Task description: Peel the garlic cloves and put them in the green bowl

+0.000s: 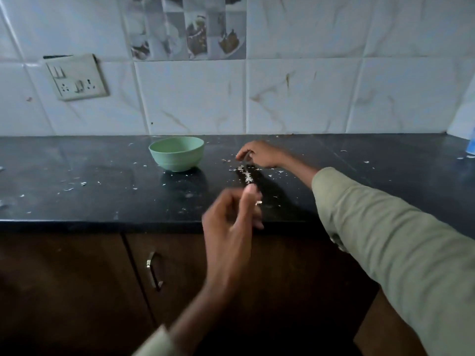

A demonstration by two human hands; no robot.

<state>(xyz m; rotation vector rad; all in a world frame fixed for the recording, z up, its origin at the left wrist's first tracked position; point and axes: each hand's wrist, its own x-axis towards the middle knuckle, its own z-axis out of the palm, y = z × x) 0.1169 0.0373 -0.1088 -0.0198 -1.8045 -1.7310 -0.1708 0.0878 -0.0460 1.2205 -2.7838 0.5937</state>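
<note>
1. Your desk (77, 176) is a dark slab running the full width under the tiled wall, littered with pale flakes of garlic skin (248, 176), thickest in a streak just below your right hand.
2. The green bowl (176, 154) stands upright toward the back of the desk, left of centre. Its inside is hidden from this angle, so you cannot tell how many cloves it holds.
3. Your right hand (259, 154) reaches out over the desk just right of the bowl, nearer to it than the other hand. Its fingers (243, 153) are curled downward as if pinching something small, though no clove is plainly visible.
4. Your left hand (234, 217) hangs blurred above the front edge of the desk, with its fingers loosely curled. Whether it holds a clove or a scrap of skin, you cannot tell.
5. The bowl lies to the left of your right fingers, so any drop would likely mean a short move leftward.
</note>
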